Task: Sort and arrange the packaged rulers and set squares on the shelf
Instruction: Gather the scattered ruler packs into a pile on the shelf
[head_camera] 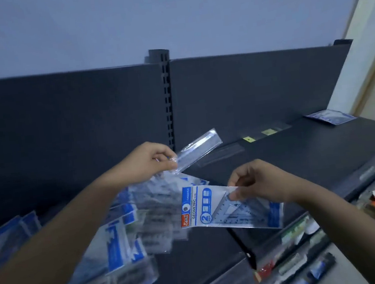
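Blue-and-white packets [127, 236] lie heaped on the dark shelf [310, 152]. Above them the left hand [142, 162] pinches a clear sleeved ruler [201, 143], slanting up to the right. The right hand [262, 182] pinches a "Geometric" set-square pack [212, 211] held lengthwise in the air, with its header to the left.

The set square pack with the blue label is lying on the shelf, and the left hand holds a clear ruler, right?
Not quite. The head view shows the right hand pinching the set square pack up in the air, not lying on the shelf. The left hand does hold a clear ruler.
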Tool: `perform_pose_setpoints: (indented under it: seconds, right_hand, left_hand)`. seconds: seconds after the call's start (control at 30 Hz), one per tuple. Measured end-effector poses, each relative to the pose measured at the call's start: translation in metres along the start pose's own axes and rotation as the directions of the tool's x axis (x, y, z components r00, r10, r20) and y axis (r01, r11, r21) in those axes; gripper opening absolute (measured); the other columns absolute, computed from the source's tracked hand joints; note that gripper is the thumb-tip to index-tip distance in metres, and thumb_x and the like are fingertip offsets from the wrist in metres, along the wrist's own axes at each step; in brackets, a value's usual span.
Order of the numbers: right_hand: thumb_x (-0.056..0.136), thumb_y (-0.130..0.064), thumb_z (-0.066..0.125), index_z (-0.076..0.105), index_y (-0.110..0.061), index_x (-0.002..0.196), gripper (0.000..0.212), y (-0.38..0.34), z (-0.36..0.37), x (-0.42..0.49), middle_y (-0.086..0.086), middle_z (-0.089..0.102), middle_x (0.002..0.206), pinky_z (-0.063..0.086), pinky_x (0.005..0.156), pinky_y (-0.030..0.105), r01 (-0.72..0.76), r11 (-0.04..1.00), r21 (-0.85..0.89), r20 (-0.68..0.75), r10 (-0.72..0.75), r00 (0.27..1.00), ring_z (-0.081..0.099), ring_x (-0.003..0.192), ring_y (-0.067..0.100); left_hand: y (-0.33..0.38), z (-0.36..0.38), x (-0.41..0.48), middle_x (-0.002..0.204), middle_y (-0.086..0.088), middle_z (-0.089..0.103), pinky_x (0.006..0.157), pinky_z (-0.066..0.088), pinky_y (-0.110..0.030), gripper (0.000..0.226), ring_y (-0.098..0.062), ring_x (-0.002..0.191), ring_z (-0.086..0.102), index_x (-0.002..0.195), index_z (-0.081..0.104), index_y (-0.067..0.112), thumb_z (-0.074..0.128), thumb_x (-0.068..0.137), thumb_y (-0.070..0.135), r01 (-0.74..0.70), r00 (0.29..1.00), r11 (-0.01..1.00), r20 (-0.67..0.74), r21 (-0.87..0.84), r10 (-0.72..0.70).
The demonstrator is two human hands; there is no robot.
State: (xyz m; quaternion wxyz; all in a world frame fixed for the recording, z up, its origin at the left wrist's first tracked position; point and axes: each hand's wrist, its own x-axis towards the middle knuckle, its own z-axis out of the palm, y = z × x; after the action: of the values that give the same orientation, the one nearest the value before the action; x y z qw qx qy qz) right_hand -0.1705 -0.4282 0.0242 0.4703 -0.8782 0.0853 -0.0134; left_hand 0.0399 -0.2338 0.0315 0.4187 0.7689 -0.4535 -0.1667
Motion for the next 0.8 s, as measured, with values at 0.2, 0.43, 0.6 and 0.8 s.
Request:
perform_pose_setpoints:
  seconds: [0.2,0.43,0.6,0.8]
  right_hand:
    - [0.085,-0.003,0.066,0.067,-0.001,0.084,0.002,0.061,-0.072,-0.022,0.019,0.070,0.080,0.050,0.065,0.029,0.060,0.997,-0.058,0.015,-0.060,0.998,0.062,0.067,0.019]
    - [0.086,-0.006,0.066,0.069,-0.010,0.081,0.007,0.096,-0.114,0.000,-0.004,0.064,0.066,0.045,0.059,0.025,0.060,0.993,-0.104,0.122,-0.047,0.991,0.054,0.057,0.009]
    - [0.084,-0.005,0.068,0.070,-0.015,0.079,0.011,0.111,-0.119,0.037,0.012,0.067,0.075,0.048,0.065,0.031,0.088,0.989,-0.120,0.162,-0.068,0.984,0.055,0.064,0.010]
    - [0.081,-0.008,0.072,0.075,-0.016,0.081,0.008,0.127,-0.136,0.076,0.010,0.073,0.082,0.054,0.078,0.040,0.099,0.986,-0.131,0.207,-0.071,0.976,0.062,0.073,0.013]
  left_hand:
    - [0.027,0.089,0.066,0.060,0.009,0.064,0.046,0.043,-0.014,0.007,-0.002,0.049,0.056,0.090,0.070,0.012,0.074,0.083,0.012,0.126,0.992,0.991,0.006,0.054,-0.127]
    - [0.013,0.126,0.117,0.076,0.012,0.066,0.069,0.046,-0.016,0.003,0.002,0.071,0.060,0.087,0.072,0.016,0.069,0.087,0.015,0.210,0.977,0.949,-0.028,0.234,-0.209]
    - [-0.011,0.123,0.146,0.073,0.013,0.066,0.071,0.048,-0.021,0.007,0.007,0.064,0.057,0.080,0.070,0.021,0.072,0.084,0.016,0.198,0.979,0.928,-0.108,0.315,-0.172]
    - [-0.030,0.117,0.168,0.083,0.018,0.064,0.079,0.043,-0.029,0.015,-0.005,0.082,0.060,0.090,0.068,0.028,0.071,0.081,0.040,0.119,0.992,0.779,-0.103,0.616,-0.070]
